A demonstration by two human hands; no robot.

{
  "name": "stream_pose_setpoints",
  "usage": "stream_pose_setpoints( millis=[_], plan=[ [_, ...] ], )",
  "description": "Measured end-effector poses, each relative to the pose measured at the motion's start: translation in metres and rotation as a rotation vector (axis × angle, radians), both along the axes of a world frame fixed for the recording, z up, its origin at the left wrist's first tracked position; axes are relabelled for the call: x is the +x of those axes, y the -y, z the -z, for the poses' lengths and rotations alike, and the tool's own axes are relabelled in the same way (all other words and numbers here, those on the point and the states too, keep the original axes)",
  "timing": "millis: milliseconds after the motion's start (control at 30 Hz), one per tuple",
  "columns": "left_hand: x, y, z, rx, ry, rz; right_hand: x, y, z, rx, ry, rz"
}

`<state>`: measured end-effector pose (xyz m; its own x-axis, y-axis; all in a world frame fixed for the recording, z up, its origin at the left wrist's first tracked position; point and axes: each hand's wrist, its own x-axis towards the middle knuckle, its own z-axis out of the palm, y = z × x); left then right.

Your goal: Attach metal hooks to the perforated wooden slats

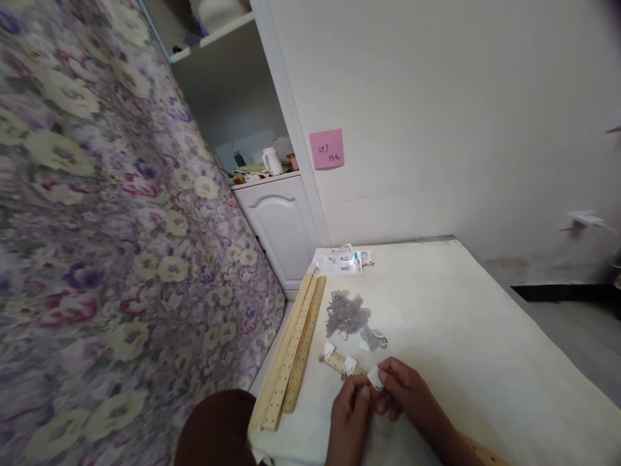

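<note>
While the right hand (406,384) pinches a small white tag (374,377) between thumb and finger, we see the left hand (350,402) curled just beside it, its fingertips drawn in close; we cannot tell what they grip. The white tag is above the near part of the table (466,323), next to a perforated wooden strip (336,362) that runs in behind the hands. On that strip we make out two more white tags (350,366) with metal hooks. Beyond them we find a few loose hooks (381,338) and a heap of grey hook pieces (347,314). To the left lie long perforated strips (292,349) along the table edge, and at the far end some flat packaging (338,263). Farther out, we notice a pink note (326,149) on the wall (436,129) and a floral curtain (121,226).
</note>
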<state>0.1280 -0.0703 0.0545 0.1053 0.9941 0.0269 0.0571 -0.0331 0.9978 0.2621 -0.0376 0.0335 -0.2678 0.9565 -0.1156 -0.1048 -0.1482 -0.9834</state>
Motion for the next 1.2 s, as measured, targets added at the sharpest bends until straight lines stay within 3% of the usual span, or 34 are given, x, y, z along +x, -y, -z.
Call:
stream_pose_setpoints(
  millis=[100, 200, 333, 533, 667, 767, 933, 1033, 1200],
  plan=[
    [-0.002, -0.004, 0.011, -0.070, 0.017, -0.061, -0.002, 0.004, -0.003, 0.020, 0.104, -0.023],
    [-0.007, -0.002, 0.019, -0.111, 0.013, -0.101, 0.001, 0.009, -0.010, 0.159, 0.262, -0.028],
    [-0.009, 0.006, 0.022, -0.127, 0.048, -0.032, 0.010, 0.014, -0.020, 0.279, 0.531, 0.020],
    [0.001, 0.008, 0.025, -0.337, 0.178, 0.051, 0.013, 0.016, -0.017, 0.213, 0.372, -0.061],
    [0.004, 0.008, 0.024, -0.470, 0.278, 0.013, 0.010, 0.013, -0.010, 0.151, 0.304, -0.029],
    [0.002, 0.008, 0.024, -0.457, 0.335, 0.026, 0.009, 0.009, -0.006, 0.099, 0.300, 0.021],
    [-0.004, 0.003, 0.033, -0.411, 0.332, -0.020, 0.010, 0.004, -0.002, 0.273, 0.558, 0.148],
    [-0.006, 0.001, 0.035, -0.336, 0.326, -0.027, 0.010, 0.001, 0.000, 0.305, 0.666, 0.158],
    [-0.007, 0.001, 0.033, -0.177, 0.216, -0.068, 0.004, -0.002, 0.003, 0.305, 0.655, 0.136]
  ],
)
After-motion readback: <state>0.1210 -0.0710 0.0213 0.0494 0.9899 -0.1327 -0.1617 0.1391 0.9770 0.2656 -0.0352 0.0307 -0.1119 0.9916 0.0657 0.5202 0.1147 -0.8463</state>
